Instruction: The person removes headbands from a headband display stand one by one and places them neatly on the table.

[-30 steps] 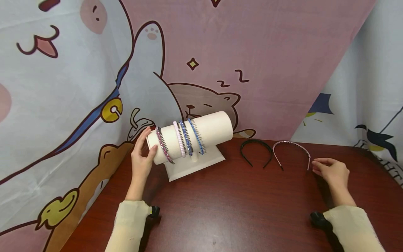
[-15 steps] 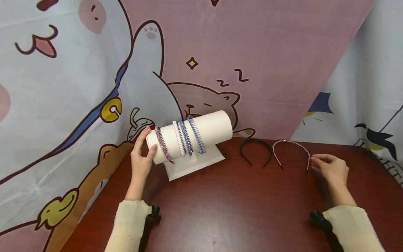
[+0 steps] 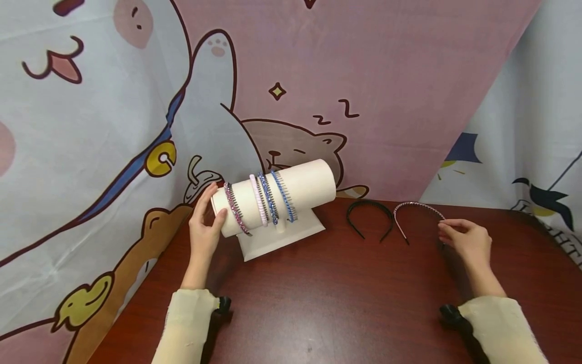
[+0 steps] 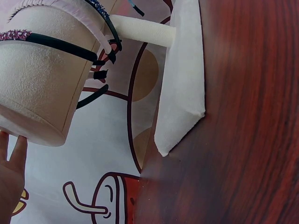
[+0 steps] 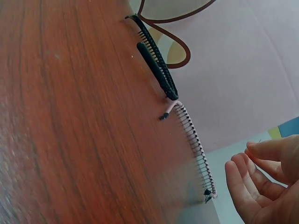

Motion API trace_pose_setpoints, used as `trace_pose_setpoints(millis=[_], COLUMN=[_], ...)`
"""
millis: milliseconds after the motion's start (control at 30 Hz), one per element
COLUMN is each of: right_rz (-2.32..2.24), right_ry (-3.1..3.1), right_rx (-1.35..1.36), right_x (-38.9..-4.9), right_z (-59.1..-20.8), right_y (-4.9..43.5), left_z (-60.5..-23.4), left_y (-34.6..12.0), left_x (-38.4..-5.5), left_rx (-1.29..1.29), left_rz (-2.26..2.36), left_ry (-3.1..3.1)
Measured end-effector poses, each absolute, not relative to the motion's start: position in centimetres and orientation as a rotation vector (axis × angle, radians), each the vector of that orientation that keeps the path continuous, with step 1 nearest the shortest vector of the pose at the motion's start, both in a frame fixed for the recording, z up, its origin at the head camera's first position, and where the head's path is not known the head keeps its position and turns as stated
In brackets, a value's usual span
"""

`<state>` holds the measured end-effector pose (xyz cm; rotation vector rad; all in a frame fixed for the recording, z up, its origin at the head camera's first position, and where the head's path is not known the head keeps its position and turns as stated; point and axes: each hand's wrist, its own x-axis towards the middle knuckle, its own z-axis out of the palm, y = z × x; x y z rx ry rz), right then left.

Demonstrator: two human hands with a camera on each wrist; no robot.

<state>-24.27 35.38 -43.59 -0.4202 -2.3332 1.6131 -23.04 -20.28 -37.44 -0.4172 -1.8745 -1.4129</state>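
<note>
Ok so, R hand (image 3: pixel 468 245) looks relaxed, fingers loosely bent, nothing gripped afaict; R wrist cam shows a gap to the loose pink headband (image 3: pixel 413 203), which lies on the desk (image 3: pixel 364 298) w/ that hand at its 4 o'clock. L hand (image 3: pixel 204 227) has fingers outstretched, tips against the 8 o'clock end of the display roll (image 3: pixel 303 187).

Our risks, imo: we close short & only brush the pink one, so it skids toward 9 o'clock into the black headband (image 3: pixel 370 203) just beside it. Being toothed, it could also snag there if we drag vs lift. Roll sits on one slim post (image 4: pixel 145 31), w/ 4 fitted headbands (image 3: pixel 270 198) mostly toward 8 o'clock; pushing too hard w/ L prob shifts or tips it.
</note>
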Motion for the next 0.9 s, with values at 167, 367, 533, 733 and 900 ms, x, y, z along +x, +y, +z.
trace_pose_setpoints(millis=[167, 367, 533, 733, 900], right_rz=[1.554, 1.532, 1.542, 1.528, 1.499], right_ry=[-2.392, -2.417, -2.402, -2.427, -2.457], right_rx=[-0.429, -0.416, -0.376, -0.362, -0.345], right_x=[-24.4, -24.4, -24.3, -24.5, -24.7], right_z=[-43.7, -43.8, -43.7, -44.0, -44.2], right_y=[34.8, 34.0, 33.2, 32.6, 32.1], left_z=[-37.5, -37.5, -37.5, -37.5, -37.5], left_y=[-20.3, -20.3, -20.3, -20.3, -20.3], left_x=[-23.0, -23.0, -23.0, -23.0, -22.9], left_rx=[-0.417, -0.419, -0.418, -0.414, -0.410], left_rz=[-1.415, -1.420, -1.415, -1.410, -1.417], left_ry=[-1.871, -1.871, -1.872, -1.874, -1.878])
